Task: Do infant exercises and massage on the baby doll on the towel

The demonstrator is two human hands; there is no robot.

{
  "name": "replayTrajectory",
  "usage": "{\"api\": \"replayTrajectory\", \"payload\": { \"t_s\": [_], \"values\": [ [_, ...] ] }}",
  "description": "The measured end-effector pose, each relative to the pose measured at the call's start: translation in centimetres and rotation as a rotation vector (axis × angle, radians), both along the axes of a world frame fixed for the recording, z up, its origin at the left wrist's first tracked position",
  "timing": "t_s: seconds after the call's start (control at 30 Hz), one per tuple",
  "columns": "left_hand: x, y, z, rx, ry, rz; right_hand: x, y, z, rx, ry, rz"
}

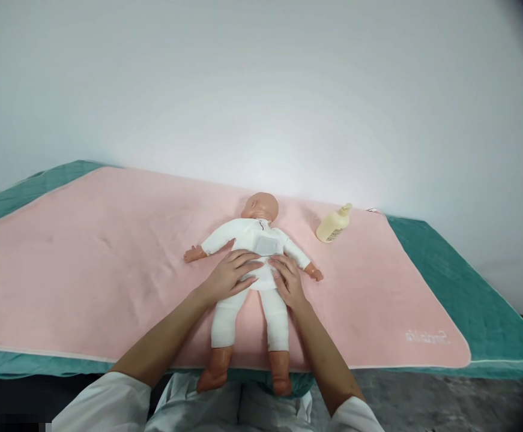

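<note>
A baby doll [261, 279] with a white cloth body lies face down, its bald head at the far end and its feet over the near table edge. My left hand [233, 274] rests flat on the left side of the doll's lower back, fingers stretched towards the middle. On the right side, my right hand [288, 279] lies with its fingers out on the cloth, fingertips near those of the left. Just beyond the hands is a pale rectangular patch [265, 245] on the doll's back. Neither hand grips anything.
A pale yellow pump bottle [332, 225] stands to the right of the doll's head. Under everything is a pink mat [85, 258] over a green cover [459, 282]. A white wall [261, 90] rises behind the table.
</note>
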State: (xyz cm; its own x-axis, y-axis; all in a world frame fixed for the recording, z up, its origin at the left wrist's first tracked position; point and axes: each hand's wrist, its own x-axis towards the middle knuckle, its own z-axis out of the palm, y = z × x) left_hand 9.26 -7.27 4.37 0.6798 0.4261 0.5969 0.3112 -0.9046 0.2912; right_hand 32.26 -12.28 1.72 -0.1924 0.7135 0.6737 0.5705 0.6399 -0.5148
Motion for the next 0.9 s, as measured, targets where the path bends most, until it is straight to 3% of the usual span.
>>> {"api": "replayTrajectory", "payload": {
  "t_s": [0.23, 0.43, 0.53, 0.73, 0.9],
  "values": [
    [1.2, -0.1, 2.1, 0.136, 0.128, 0.043, -0.9, 1.5, 1.5, 0.043, -0.024, -0.049],
    [2.3, 1.5, 3.2, 0.112, 0.213, 0.058, -1.5, 3.2, 2.5, 0.049, -0.086, -0.056],
    [2.4, 1.9, 2.6, 0.098, 0.195, 0.046, -1.9, 3.6, 2.4, 0.039, -0.099, -0.070],
    [2.0, 1.6, 0.2, 0.004, -0.006, 0.040, -1.9, 3.1, 0.9, 0.006, 0.111, -0.049],
    [2.0, 1.8, 0.0, -0.126, -0.082, 0.020, -1.4, 3.2, 0.6, -0.032, 0.174, 0.018]
  ]
}}
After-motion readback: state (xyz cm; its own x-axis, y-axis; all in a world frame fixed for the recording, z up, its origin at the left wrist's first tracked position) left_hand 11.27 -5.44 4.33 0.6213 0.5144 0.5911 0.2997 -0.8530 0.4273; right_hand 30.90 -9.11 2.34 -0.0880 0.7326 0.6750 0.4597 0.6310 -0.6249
